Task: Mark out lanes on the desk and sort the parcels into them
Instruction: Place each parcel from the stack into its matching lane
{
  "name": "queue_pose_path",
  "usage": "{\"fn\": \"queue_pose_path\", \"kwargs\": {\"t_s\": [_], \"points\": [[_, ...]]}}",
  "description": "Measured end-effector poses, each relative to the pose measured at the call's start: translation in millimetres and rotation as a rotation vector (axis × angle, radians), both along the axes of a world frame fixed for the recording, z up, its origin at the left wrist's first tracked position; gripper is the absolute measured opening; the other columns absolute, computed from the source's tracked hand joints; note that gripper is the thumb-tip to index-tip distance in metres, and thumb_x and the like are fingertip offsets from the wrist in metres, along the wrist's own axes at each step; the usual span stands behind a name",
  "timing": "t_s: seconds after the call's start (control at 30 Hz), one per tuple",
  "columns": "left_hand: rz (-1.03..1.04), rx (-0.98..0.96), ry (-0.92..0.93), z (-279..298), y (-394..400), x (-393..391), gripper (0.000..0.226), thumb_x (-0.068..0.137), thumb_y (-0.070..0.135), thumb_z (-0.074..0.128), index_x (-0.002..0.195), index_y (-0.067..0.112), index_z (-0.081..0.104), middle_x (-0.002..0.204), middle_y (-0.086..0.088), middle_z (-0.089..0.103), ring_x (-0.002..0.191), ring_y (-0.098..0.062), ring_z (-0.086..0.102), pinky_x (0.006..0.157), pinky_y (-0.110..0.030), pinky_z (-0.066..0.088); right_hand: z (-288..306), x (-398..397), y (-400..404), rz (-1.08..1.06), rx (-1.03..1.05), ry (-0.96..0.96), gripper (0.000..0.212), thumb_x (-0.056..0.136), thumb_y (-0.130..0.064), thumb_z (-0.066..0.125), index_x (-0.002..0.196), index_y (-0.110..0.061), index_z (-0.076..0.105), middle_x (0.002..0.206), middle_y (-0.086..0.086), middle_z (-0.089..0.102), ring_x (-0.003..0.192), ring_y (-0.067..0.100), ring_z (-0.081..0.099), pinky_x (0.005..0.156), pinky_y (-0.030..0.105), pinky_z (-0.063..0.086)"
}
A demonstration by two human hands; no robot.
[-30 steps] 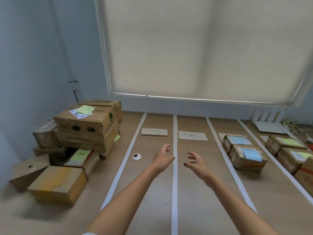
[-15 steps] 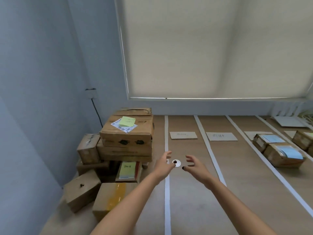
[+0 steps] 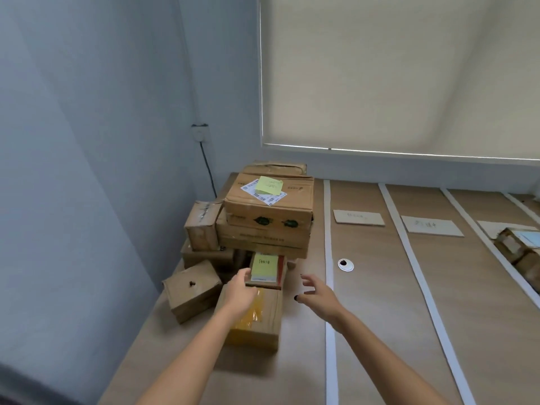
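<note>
Head view: left hand (image 3: pixel 240 293) touches small parcel (image 3: pixel 266 270), grip released; right hand (image 3: pixel 317 293) released, hovering.

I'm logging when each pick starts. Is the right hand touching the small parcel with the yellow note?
Apart. The head view shows bare desk between the right hand and the small parcel with the yellow note; its fingers are spread, holding nothing.

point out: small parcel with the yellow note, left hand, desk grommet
small parcel (image 3: pixel 264 268): head view, on the yellow note on its top.
left hand (image 3: pixel 241 292): head view, back of the hand, at the parcel's near left corner.
grommet (image 3: pixel 345 264): head view, its white ring, between the two leftmost tape lines.
</note>
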State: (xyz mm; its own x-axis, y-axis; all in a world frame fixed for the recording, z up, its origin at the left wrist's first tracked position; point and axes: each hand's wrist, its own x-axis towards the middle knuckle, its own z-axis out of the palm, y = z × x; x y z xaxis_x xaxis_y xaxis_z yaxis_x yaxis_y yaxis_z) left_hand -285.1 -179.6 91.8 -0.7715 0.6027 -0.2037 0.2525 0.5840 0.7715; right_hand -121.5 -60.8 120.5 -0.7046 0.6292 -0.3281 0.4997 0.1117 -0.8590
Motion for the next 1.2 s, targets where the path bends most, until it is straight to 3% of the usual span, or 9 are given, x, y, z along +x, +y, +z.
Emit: {"fn": "queue_pose_path", "kwargs": {"t_s": [0.1, 0.2, 0.3, 0.5, 0.6, 0.83, 1.03, 1.13, 1.2], "points": [[0.137, -0.132, 0.067, -24, -35, -17, 0.053, 0.091, 0.014, 0.056, 0.141, 0.016, 0.037, 0.141, -0.01, 0.045, 0.127, -0.026, 0.046, 0.102, -0.037, 0.042, -19, -18, -15, 0.027, -0.014, -0.026, 0.061, 0.086, -0.014, 0.062, 0.14, -0.016, 0.035, 0.143, 0.007, 0.039, 0.123, 0.023, 0.047, 0.086, 0.024, 0.043], [0.204, -0.158, -0.041, -47, -56, -24, 0.051, 0.096, 0.02, 0.047, 0.144, 0.013, 0.031, 0.144, -0.013, 0.04, 0.13, -0.03, 0.042, 0.104, -0.04, 0.038, -39, -30, -31, 0.036, -0.085, -0.037, 0.064, 0.088, -0.014, 0.061, 0.143, -0.017, 0.029, 0.144, 0.006, 0.037, 0.122, 0.02, 0.046, 0.082, 0.022, 0.043], [0.196, -0.133, -0.183, -64, -65, -24, 0.051, 0.099, 0.025, 0.041, 0.146, 0.014, 0.026, 0.148, -0.011, 0.037, 0.134, -0.029, 0.038, 0.108, -0.041, 0.033, -58, -39, -42, 0.047, -0.193, -0.011, 0.058, 0.089, -0.014, 0.059, 0.137, -0.025, 0.029, 0.14, 0.002, 0.042, 0.106, 0.008, 0.05, 0.081, 0.02, 0.045], [0.195, -0.069, -0.268, -74, -69, -25, 0.048, 0.098, 0.022, 0.042, 0.145, 0.015, 0.03, 0.145, -0.007, 0.041, 0.131, -0.025, 0.042, 0.107, -0.038, 0.036, -77, -45, -57, 0.037, -0.208, -0.049, 0.072, 0.09, -0.025, 0.059, 0.146, -0.022, 0.014, 0.142, 0.001, 0.038, 0.117, 0.013, 0.041, 0.101, 0.033, 0.041], [0.177, -0.065, -0.282, -65, -68, -26, 0.048, 0.098, 0.022, 0.043, 0.144, 0.016, 0.031, 0.143, -0.007, 0.044, 0.127, -0.025, 0.045, 0.102, -0.035, 0.039, -72, -45, -57, 0.001, -0.207, -0.035, 0.069, 0.091, -0.025, 0.059, 0.146, -0.023, 0.018, 0.143, 0.003, 0.039, 0.124, 0.019, 0.043, 0.101, 0.035, 0.042], [0.172, 0.014, -0.214, -23, -60, -14, 0.039, 0.098, 0.023, 0.041, 0.137, 0.015, 0.037, 0.133, -0.009, 0.051, 0.111, -0.02, 0.05, 0.087, -0.031, 0.042, -44, -31, -52, -0.062, -0.128, 0.021, 0.071, 0.09, -0.025, 0.06, 0.146, -0.022, 0.017, 0.14, 0.004, 0.04, 0.108, 0.014, 0.046, 0.075, 0.015, 0.046], [0.135, 0.116, -0.155, 20, -39, 1, 0.034, 0.098, 0.022, 0.042, 0.131, 0.015, 0.041, 0.129, -0.009, 0.052, 0.102, -0.017, 0.048, 0.085, -0.031, 0.041, -1, -2, -29, -0.13, -0.031, 0.122, 0.072, 0.089, -0.027, 0.06, 0.147, -0.023, 0.017, 0.137, 0.007, 0.045, 0.113, 0.021, 0.05, 0.078, 0.021, 0.049], [0.149, 0.16, -0.188, 42, -16, 17, 0.041, 0.099, 0.021, 0.039, 0.139, 0.013, 0.038, 0.139, -0.012, 0.044, 0.12, -0.026, 0.046, 0.096, -0.036, 0.04, 18, 23, -9, -0.235, 0.027, 0.143, 0.072, 0.087, -0.025, 0.059, 0.148, -0.023, 0.02, 0.117, 0.003, 0.056, 0.107, 0.022, 0.054, 0.088, 0.035, 0.051], [0.132, 0.173, -0.275, 51, 2, 34, 0.042, 0.1, 0.026, 0.034, 0.14, 0.015, 0.04, 0.134, -0.01, 0.047, 0.12, -0.026, 0.046, 0.097, -0.039, 0.041, 27, 44, 8, -0.289, 0.055, 0.153, 0.069, 0.087, -0.023, 0.057, 0.147, -0.024, 0.024, 0.097, -0.004, 0.055, 0.092, 0.016, 0.054, 0.079, 0.032, 0.05]]}}
